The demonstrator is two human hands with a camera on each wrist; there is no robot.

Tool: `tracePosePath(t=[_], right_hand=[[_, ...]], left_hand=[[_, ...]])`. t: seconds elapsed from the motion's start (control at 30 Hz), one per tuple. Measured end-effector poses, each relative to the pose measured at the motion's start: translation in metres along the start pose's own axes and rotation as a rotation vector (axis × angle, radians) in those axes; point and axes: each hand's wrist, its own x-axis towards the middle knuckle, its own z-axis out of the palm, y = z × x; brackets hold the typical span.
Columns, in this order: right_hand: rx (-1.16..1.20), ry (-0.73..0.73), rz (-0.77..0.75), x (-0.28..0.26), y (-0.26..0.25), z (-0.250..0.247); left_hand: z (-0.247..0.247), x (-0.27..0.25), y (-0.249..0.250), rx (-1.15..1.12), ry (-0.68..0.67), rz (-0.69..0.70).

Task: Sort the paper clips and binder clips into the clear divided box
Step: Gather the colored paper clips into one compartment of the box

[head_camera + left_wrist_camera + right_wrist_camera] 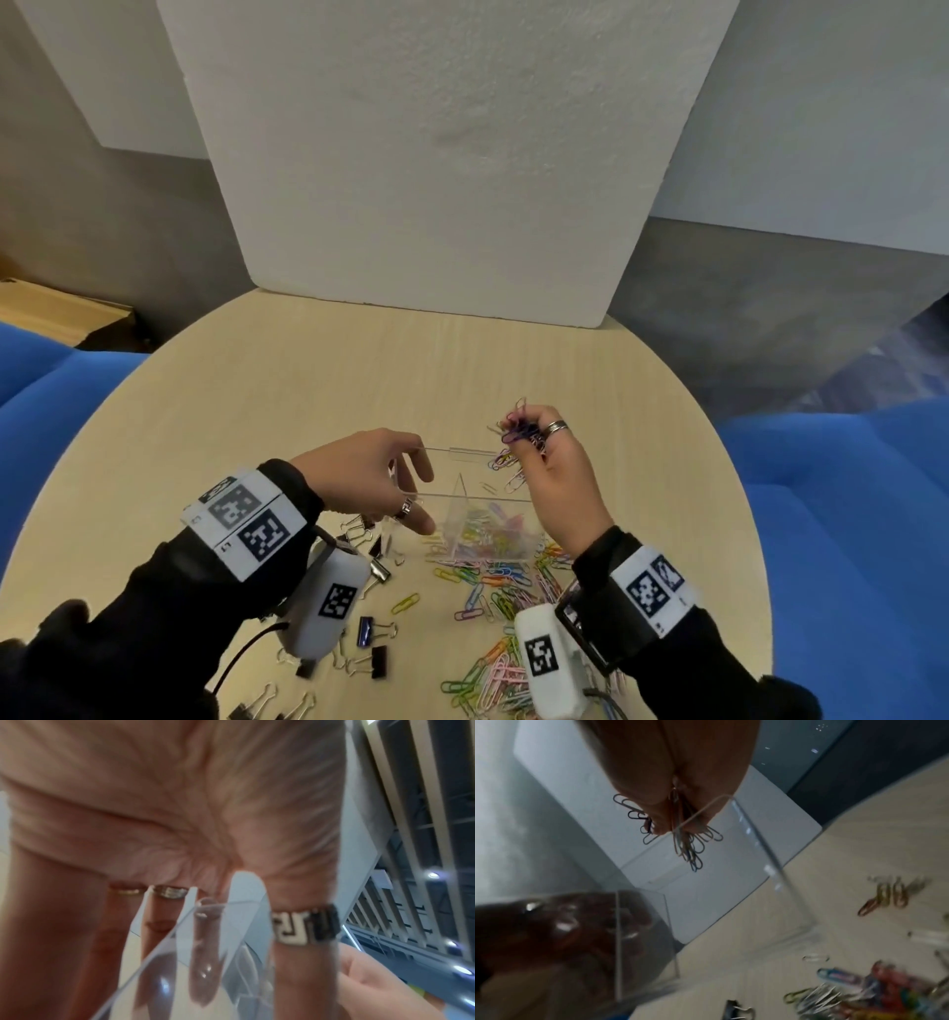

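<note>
The clear divided box [464,496] stands in the middle of the round table, its right compartment holding coloured paper clips [488,529]. My left hand [390,480] grips the box's left end, thumb on the near wall and fingers over the far rim; the left wrist view shows the clear box wall [164,949] between those fingers. My right hand [534,437] pinches a bunch of paper clips [518,434] above the box's far right corner; in the right wrist view this bunch of clips [687,843] hangs from the fingertips [659,815] over the box rim [700,813].
Loose coloured paper clips [498,596] lie in front of the box and toward the near edge. Black binder clips [372,632] are scattered at the near left. A white foam board [436,180] stands at the table's far edge. Blue seating [847,514] surrounds the table.
</note>
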Motion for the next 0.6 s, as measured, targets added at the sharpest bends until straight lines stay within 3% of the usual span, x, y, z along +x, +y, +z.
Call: tracePosePath(t=[0.27, 0.43, 0.6], right_hand=[[-0.415, -0.110, -0.194, -0.012, 0.003, -0.009], [-0.539, -0.225, -0.135, -0.010, -0.008, -0.017], [-0.632, -0.432, 0.058, 0.000, -0.022, -0.028]], left_hand=[[-0.010, 0.003, 0.004, -0.080, -0.064, -0.010], [-0.006, 0.005, 0.005, -0.077, -0.062, -0.002], [-0.001, 0.006, 0.003, -0.039, -0.014, 0.021]])
